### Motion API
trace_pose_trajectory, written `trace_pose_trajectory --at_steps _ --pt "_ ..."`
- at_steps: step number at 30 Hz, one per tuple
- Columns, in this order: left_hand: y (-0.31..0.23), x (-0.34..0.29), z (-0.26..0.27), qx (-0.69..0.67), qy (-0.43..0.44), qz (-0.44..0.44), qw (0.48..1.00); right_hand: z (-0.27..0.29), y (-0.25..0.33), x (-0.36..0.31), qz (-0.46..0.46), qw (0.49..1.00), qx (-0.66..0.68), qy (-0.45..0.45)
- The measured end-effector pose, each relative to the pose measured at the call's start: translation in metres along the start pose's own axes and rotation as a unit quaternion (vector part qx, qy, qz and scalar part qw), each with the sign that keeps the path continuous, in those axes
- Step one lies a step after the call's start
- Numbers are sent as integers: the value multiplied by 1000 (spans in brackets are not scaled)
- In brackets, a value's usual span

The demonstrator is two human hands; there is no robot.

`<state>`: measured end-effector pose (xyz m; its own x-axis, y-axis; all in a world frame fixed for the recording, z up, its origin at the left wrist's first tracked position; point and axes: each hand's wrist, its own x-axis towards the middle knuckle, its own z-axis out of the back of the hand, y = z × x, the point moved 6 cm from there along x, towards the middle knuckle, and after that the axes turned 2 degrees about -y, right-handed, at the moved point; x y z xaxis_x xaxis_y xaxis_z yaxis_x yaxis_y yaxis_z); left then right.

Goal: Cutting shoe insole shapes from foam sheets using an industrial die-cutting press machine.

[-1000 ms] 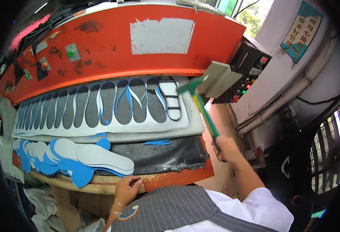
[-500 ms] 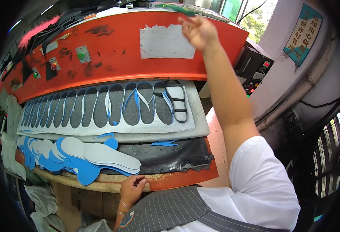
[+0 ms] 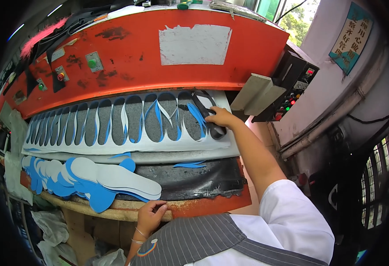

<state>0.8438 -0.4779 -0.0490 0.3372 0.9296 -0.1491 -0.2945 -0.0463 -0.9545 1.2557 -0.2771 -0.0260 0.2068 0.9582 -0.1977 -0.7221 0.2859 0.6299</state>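
Note:
My right hand (image 3: pixel 221 117) is closed on a black-walled, sole-shaped cutting die (image 3: pixel 199 106) at the right end of a white-and-blue foam sheet (image 3: pixel 172 141). The die looks tilted, its dark near end by my fingers. Blue offcut strips (image 3: pixel 196 114) lie just left of it. Sole-shaped holes run in a row along the sheet, showing grey beneath. My left hand (image 3: pixel 152 215) rests at the front edge of the bench, fingers loosely bent and slightly apart, holding nothing. Beyond it lies a fanned pile of white-and-blue cut soles (image 3: pixel 125 179).
A red machine beam (image 3: pixel 128 57) spans the back, with buttons at its left. A pale angled plate (image 3: pixel 258 94) juts out at right, beside a black control box (image 3: pixel 292 84). A green-handled tool (image 3: pixel 184 4) lies on the beam. Blue scraps (image 3: pixel 190 164) lie on the black front surface.
My right hand has come down from the green tool above the beam and taken hold of the cutting die, which lay flat and now appears tilted. My left hand stays put.

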Motion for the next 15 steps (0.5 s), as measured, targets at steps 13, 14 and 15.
trace_pose_trajectory --at_steps 13,14,15 --pt "-82 77 -26 -370 24 -128 920 -60 78 -206 214 887 351 211" --pt "-91 76 -30 -432 38 -158 887 -67 88 -214 230 877 359 221" --pt "-96 76 -29 -419 36 -129 898 -68 97 -217 281 895 282 203"
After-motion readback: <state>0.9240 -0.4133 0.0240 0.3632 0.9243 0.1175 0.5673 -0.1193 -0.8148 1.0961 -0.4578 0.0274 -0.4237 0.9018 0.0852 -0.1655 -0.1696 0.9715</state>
